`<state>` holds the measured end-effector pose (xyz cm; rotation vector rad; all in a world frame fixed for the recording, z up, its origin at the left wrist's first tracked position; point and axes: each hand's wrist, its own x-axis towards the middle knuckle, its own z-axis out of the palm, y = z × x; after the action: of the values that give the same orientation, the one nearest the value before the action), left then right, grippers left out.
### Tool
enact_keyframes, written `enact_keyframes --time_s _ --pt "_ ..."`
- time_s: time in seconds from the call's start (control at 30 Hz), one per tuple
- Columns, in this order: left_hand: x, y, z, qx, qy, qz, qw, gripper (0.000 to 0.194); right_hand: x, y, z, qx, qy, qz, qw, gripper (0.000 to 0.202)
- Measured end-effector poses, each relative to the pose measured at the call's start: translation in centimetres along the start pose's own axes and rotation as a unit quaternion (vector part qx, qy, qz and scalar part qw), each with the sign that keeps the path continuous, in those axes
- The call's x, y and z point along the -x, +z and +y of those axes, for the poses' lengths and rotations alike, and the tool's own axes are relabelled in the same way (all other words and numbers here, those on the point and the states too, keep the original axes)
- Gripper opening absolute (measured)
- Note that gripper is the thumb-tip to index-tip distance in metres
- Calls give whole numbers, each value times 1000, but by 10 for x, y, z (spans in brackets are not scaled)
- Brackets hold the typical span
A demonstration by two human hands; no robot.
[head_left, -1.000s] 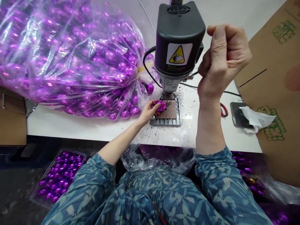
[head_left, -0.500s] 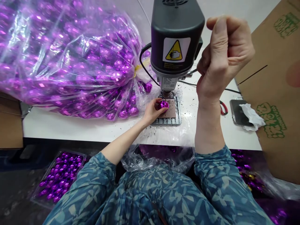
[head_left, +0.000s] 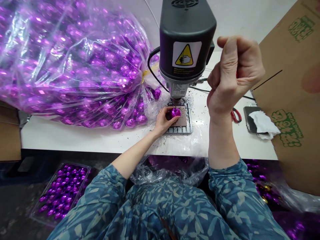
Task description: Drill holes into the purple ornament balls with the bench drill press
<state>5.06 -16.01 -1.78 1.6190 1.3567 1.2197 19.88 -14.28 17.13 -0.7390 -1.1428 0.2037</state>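
Note:
My left hand (head_left: 165, 119) pinches a shiny purple faceted ball (head_left: 176, 112) between thumb and fingers. The ball rests on a small brown board (head_left: 182, 120) upon the slotted metal base (head_left: 189, 128) of a black bench drill press (head_left: 187, 36). A thin drill bit (head_left: 175, 107) points down from the chuck and meets the top of the ball. Off to the right of the motor housing, my right hand (head_left: 236, 71) is closed in a fist around the drill press lever (head_left: 203, 79); the fist covers most of it.
A large clear bag (head_left: 75, 66) of purple balls fills the left of the white table (head_left: 75, 140). Dark shavings lie around the base. Red-handled scissors (head_left: 236, 115), a phone (head_left: 250, 121) with white tissue (head_left: 265, 123) and a cardboard box (head_left: 295, 100) stand right. A tray (head_left: 85, 175) of balls is lower left.
My right hand has come down and slightly left with the lever. The left hand keeps its pinch on the ball, which sits under the bit. The view has shifted a little.

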Motion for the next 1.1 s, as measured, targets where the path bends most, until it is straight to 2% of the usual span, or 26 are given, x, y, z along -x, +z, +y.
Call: enact_keyframes --time_s 0.13,0.33,0.63,0.83,0.93,1.1 --pt "0 1 -1 -1 3 5 1000 44 9 -2 2 -20 -7 23 1000 62" --pt "0 3 -6 4 11 6 1000 46 23 -7 5 -95 -50 41 993 33" --pt "1 2 -7 4 15 6 1000 44 34 -8 18 -99 -66 61 991 31" --pt "1 2 -5 4 7 8 1000 43 43 -17 36 -89 -83 67 990 29" --pt "1 2 -4 10 4 10 1000 43 46 -21 50 -88 -114 68 987 28" --pt "3 2 -3 15 5 11 1000 43 54 -24 69 -85 -130 67 986 35"
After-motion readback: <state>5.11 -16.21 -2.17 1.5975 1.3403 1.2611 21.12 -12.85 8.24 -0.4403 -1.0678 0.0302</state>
